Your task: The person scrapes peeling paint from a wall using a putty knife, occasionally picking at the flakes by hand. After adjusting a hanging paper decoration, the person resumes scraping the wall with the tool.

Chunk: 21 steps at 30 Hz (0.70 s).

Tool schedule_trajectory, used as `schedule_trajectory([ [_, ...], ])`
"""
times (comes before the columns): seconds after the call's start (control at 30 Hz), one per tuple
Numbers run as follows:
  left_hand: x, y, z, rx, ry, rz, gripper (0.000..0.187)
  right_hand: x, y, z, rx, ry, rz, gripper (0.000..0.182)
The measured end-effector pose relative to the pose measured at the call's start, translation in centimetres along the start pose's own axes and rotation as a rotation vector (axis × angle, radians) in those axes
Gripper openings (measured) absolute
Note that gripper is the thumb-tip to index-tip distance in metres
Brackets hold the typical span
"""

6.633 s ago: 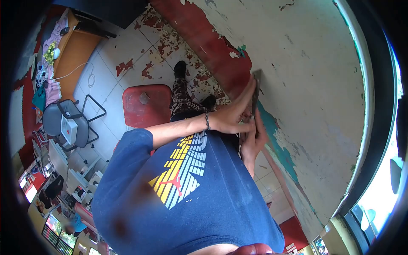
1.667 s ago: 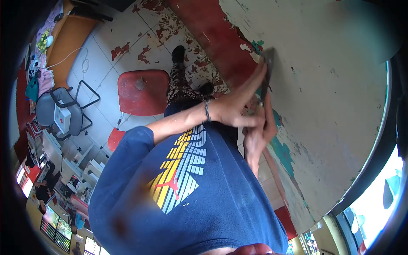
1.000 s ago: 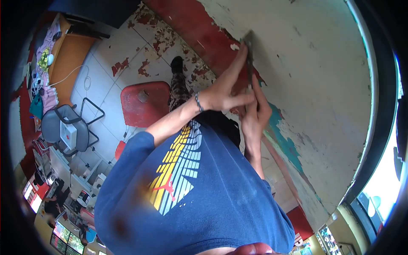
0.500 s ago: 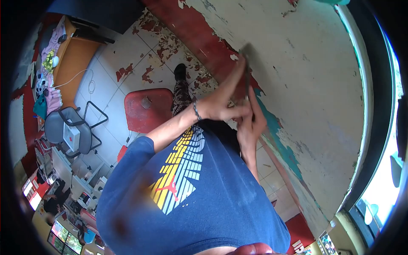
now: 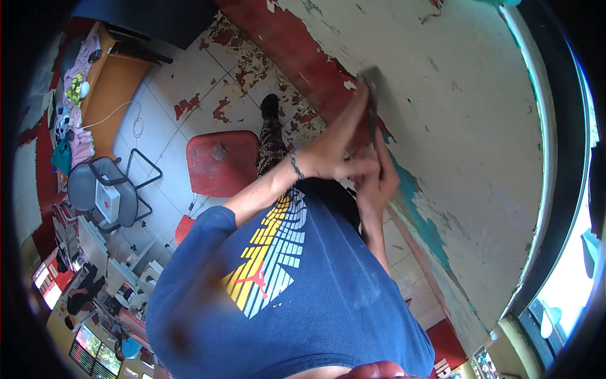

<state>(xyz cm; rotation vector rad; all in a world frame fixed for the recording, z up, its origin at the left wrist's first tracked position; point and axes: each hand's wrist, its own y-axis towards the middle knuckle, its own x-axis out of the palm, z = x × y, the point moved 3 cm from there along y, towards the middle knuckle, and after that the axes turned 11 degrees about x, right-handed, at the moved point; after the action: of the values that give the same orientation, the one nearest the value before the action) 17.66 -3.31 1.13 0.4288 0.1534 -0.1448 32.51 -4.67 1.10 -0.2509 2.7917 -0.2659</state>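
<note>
A thin, dark scraper (image 5: 372, 101) is pressed against the wall, its blade end blurred where the red and off-white paint meet. My left hand (image 5: 325, 155), with a dark braided bracelet at the wrist, is closed on the tool, some fingers stretched along it toward the blade. Close below, my right hand (image 5: 379, 183) grips the lower end, one finger reaching up along its side. Both hands almost touch, and they hide most of the handle. Around the blade, the wall (image 5: 467, 132) shows scraped patches and a strip of teal paint (image 5: 410, 189).
Paint flakes (image 5: 255, 63) litter the tiled floor. A red chair (image 5: 221, 174) with a small grey lump on its seat stands at my left. Farther left are a grey chair (image 5: 95, 189) holding a white box and a wooden desk (image 5: 117, 88). A window (image 5: 568, 271) is at right.
Both hands and the scraper have shifted slightly right along the wall, and the blade shows a little broader. The whole view has moved slightly too. The grip looks the same.
</note>
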Motion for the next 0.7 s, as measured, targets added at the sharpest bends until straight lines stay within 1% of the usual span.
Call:
schedule_trajectory([
  [0.07, -0.9, -0.1, -0.6, -0.035, 0.008, 0.055, 0.127, -0.3, -0.6, 0.4, -0.020, -0.039, 0.016, 0.041],
  [0.1, -1.0, 0.1, 0.1, 0.004, 0.051, -0.026, 0.128, 0.0, -0.4, 0.3, -0.054, -0.062, 0.022, 0.041],
  [0.13, -0.7, -0.1, 0.8, -0.003, 0.062, -0.021, 0.128, -0.3, -1.1, 0.2, -0.055, -0.055, 0.010, 0.041],
  [0.2, 0.7, 0.1, 1.7, 0.012, 0.023, -0.081, 0.129, -1.9, -2.3, 0.1, 0.107, 0.077, -0.004, 0.041],
  [0.23, 0.9, 0.1, 1.5, -0.001, 0.017, -0.079, 0.129, -1.5, -2.5, -1.4, 0.181, 0.203, -0.005, 0.041],
  [0.27, 0.7, 0.0, 1.3, -0.005, 0.010, -0.081, 0.129, -0.8, -2.6, -1.3, 0.188, 0.200, -0.001, 0.041],
  [0.33, 0.3, 0.0, 0.6, 0.013, 0.004, -0.009, 0.130, 0.3, -2.3, -0.3, 0.097, 0.089, 0.014, 0.041],
  [0.37, 0.4, -0.3, 0.6, 0.006, -0.001, -0.010, 0.130, 0.1, -2.3, 0.1, 0.003, -0.022, 0.027, 0.041],
  [0.4, 0.5, -0.5, 0.8, -0.005, 0.001, -0.056, 0.130, -0.6, -2.7, 0.2, 0.011, -0.020, 0.027, 0.041],
  [0.43, 0.3, -0.4, 0.9, -0.005, 0.011, -0.102, 0.131, -1.3, -2.8, 0.2, 0.064, 0.064, 0.024, 0.040],
  [0.47, 0.2, 0.0, 0.8, 0.007, 0.022, -0.102, 0.131, -1.6, -2.4, 0.1, 0.108, 0.147, 0.019, 0.040],
  [0.5, 0.3, 0.2, 0.7, 0.010, 0.015, -0.050, 0.130, -1.4, -2.0, 0.6, 0.114, 0.217, 0.001, 0.041],
  [0.53, 0.5, 0.2, 0.7, 0.005, -0.003, -0.005, 0.129, -0.9, -1.5, 0.1, 0.114, 0.218, 0.010, 0.041],
  [0.57, -0.2, 0.3, -0.1, 0.002, 0.013, 0.042, 0.128, 0.0, -0.5, -0.7, 0.178, 0.152, -0.052, 0.041],
  [0.6, 0.0, 0.0, 0.1, 0.000, 0.000, 0.041, 0.128, 0.5, -0.1, -1.5, 0.243, 0.080, -0.117, 0.041],
  [0.63, 0.0, 0.0, 0.3, -0.006, -0.014, 0.009, 0.128, 0.3, -0.7, -2.2, 0.295, 0.054, -0.102, 0.042],
  [0.67, -0.4, 0.2, 0.3, -0.006, -0.011, -0.023, 0.128, -0.1, -1.1, -2.0, 0.281, 0.060, -0.113, 0.042],
  [0.7, 0.2, -0.2, 0.4, 0.018, 0.019, -0.081, 0.130, -1.0, -2.1, -1.3, 0.268, 0.126, -0.067, 0.042],
])
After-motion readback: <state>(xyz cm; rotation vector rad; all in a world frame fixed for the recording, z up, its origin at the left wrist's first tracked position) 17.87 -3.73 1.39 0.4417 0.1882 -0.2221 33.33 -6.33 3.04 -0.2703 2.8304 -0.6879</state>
